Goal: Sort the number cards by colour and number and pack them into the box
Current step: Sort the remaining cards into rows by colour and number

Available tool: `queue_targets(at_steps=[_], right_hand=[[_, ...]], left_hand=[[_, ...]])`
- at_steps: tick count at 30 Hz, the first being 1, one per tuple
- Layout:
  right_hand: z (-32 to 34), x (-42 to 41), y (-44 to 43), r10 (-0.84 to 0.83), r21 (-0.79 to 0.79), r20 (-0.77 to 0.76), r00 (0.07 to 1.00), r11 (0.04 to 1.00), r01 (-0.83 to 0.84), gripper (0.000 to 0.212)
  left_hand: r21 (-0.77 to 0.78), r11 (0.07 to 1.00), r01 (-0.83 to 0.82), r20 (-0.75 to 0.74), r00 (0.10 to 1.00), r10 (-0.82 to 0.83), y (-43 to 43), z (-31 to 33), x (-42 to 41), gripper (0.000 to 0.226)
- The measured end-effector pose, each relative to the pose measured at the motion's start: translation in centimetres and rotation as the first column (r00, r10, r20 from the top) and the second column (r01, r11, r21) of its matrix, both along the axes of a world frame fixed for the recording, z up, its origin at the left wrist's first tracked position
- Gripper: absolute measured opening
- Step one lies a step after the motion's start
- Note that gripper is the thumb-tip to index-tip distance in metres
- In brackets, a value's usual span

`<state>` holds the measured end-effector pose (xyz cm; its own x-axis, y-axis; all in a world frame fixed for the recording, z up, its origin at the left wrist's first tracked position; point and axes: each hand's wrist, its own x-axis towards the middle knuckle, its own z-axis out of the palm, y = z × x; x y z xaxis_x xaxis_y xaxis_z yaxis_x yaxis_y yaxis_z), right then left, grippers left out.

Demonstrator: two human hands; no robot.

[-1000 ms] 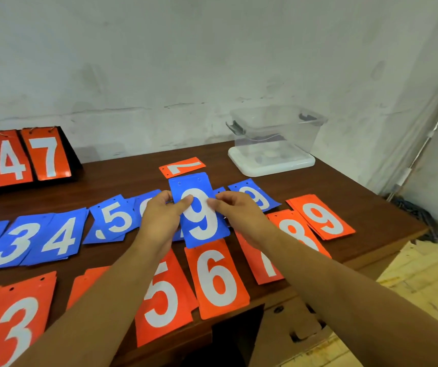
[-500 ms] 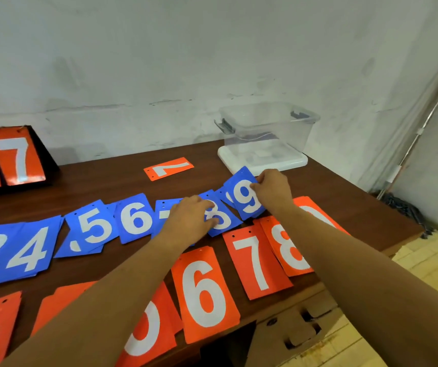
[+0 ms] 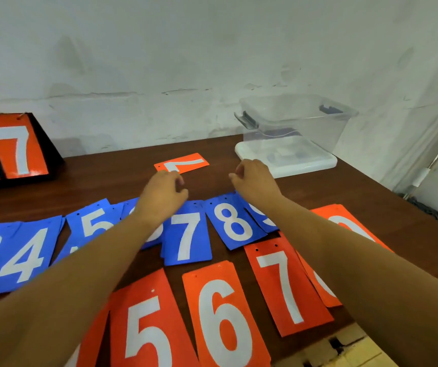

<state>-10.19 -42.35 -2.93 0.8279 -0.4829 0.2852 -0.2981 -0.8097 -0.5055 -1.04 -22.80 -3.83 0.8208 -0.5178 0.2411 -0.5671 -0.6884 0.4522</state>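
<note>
While the brown table [image 3: 358, 194] fills the middle of the frame, the clear box [image 3: 292, 123] stands at its upper right on a white lid [image 3: 305, 165]. Blue number cards [image 3: 186, 234] lie in a row across the centre, orange number cards [image 3: 220, 321] in a row along the bottom. Left hand [image 3: 163, 197] and right hand [image 3: 255, 181] hover at the blue row's far edge, fingers loosely curled, holding nothing. A lone orange card [image 3: 188, 163] lies just beyond the left hand.

Left hand [image 3: 163, 198]: forearm bare, stretched forward, back of hand up, fingers loosely curled, empty. Right hand [image 3: 256, 182]: forearm bare, stretched forward, slightly farther, fingers loosely curled, empty. Hands apart.
</note>
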Motion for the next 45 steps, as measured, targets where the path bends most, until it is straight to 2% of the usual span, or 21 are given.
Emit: queue_targets(at_steps=[4, 8, 10, 12, 15, 18, 20, 23, 26, 29, 31, 34, 36, 37, 39, 41, 43, 45], right_hand=[[0.5, 5.4, 0.5, 0.016, 0.041, -0.045, 0.999, 0.999, -0.015, 0.025], [0.5, 10.0, 0.6, 0.011, 0.052, -0.121, 0.993, 0.999, -0.004, 0.035], [-0.2, 12.2, 0.7, 0.026, 0.054, -0.236, 0.971, 0.998, -0.014, 0.045], [-1.6, 13.8, 0.9, 0.023, 0.019, -0.322, 0.946, 1.0, -0.017, 0.055], [-3.1, 14.8, 1.2, -0.015, -0.06, -0.295, 0.955, 0.998, -0.003, 0.068], [-2.8, 14.9, 1.1, 0.007, -0.003, -0.248, 0.969, 1.0, -0.007, 0.073], [-2.2, 14.9, 1.2, 0.078, 0.026, -0.252, 0.965, 0.997, -0.073, 0.071], [-1.8, 14.5, 1.9, 0.181, -0.112, -0.339, 0.923, 0.967, -0.231, 0.051], [-1.6, 13.8, 2.4, 0.207, -0.193, -0.377, 0.903, 0.936, -0.295, 0.046], [-1.7, 12.9, 2.5, 0.297, -0.148, -0.345, 0.891, 0.92, -0.364, 0.042], [-1.6, 12.0, 2.9, 0.332, -0.129, -0.306, 0.892, 0.914, -0.384, 0.03], [-0.3, 10.8, 3.7, 0.273, -0.249, -0.159, 0.949, 0.919, -0.306, 0.023], [1.2, 9.8, 4.4, 0.248, -0.29, -0.008, 0.969, 0.926, -0.24, 0.026], [2.0, 9.1, 4.9, 0.249, -0.301, 0.057, 0.967, 0.928, -0.221, 0.027], [3.4, 7.6, 6.2, 0.257, -0.315, 0.119, 0.959, 0.926, -0.209, 0.028], [4.4, 5.4, 8.0, 0.318, -0.331, 0.119, 0.94, 0.906, -0.265, 0.028], [5.1, 2.6, 10.2, 0.415, -0.312, 0.108, 0.903, 0.877, -0.366, 0.03], [5.6, -0.3, 12.2, 0.49, -0.248, 0.15, 0.859, 0.859, -0.448, 0.03]], left_hand=[[0.073, 0.992, -0.103, -0.002, 0.995, 0.104, 0.4, -0.4, 5.7, 0.037], [0.153, 0.986, -0.062, -0.165, 0.982, 0.087, -0.6, -0.7, 9.3, 0.066], [0.189, 0.982, -0.028, -0.183, 0.981, 0.063, -1.0, -0.8, 10.4, 0.064], [0.197, 0.98, -0.012, -0.113, 0.993, 0.035, -1.2, -0.8, 11.0, 0.058], [0.153, 0.988, 0.018, -0.059, 0.998, -0.009, -1.2, -1.1, 11.1, 0.054], [0.14, 0.989, 0.039, -0.056, 0.998, -0.031, -1.1, -1.3, 11.0, 0.048], [0.133, 0.99, 0.051, -0.03, 0.998, -0.047, -0.9, -1.3, 10.8, 0.047], [0.11, 0.992, 0.059, -0.029, 0.998, -0.056, -0.5, -1.2, 10.7, 0.045], [0.015, 0.998, 0.066, -0.08, 0.995, -0.064, 0.0, -1.2, 10.6, 0.036], [-0.093, 0.994, 0.059, -0.077, 0.995, -0.066, 0.1, -1.1, 10.1, 0.028], [-0.159, 0.986, 0.048, -0.063, 0.996, -0.059, 0.4, -0.6, 9.7, 0.026], [-0.28, 0.96, -0.006, -0.103, 0.994, -0.024, 1.3, 0.3, 9.2, 0.032], [-0.421, 0.899, -0.12, -0.229, 0.973, 0.022, 2.1, 1.4, 8.2, 0.047], [-0.506, 0.842, -0.186, -0.34, 0.94, 0.004, 2.7, 2.2, 7.4, 0.053], [-0.654, 0.707, -0.268, -0.554, 0.806, -0.207, 3.8, 4.2, 5.2, 0.052], [-0.733, 0.633, -0.249, -0.603, 0.669, -0.435, 5.1, 5.9, 2.5, 0.046], [-0.764, 0.605, -0.226, -0.585, 0.638, -0.501, 6.7, 7.1, -0.2, 0.038], [-0.764, 0.603, -0.229, -0.568, 0.68, -0.463, 8.4, 8.1, -2.7, 0.027]])
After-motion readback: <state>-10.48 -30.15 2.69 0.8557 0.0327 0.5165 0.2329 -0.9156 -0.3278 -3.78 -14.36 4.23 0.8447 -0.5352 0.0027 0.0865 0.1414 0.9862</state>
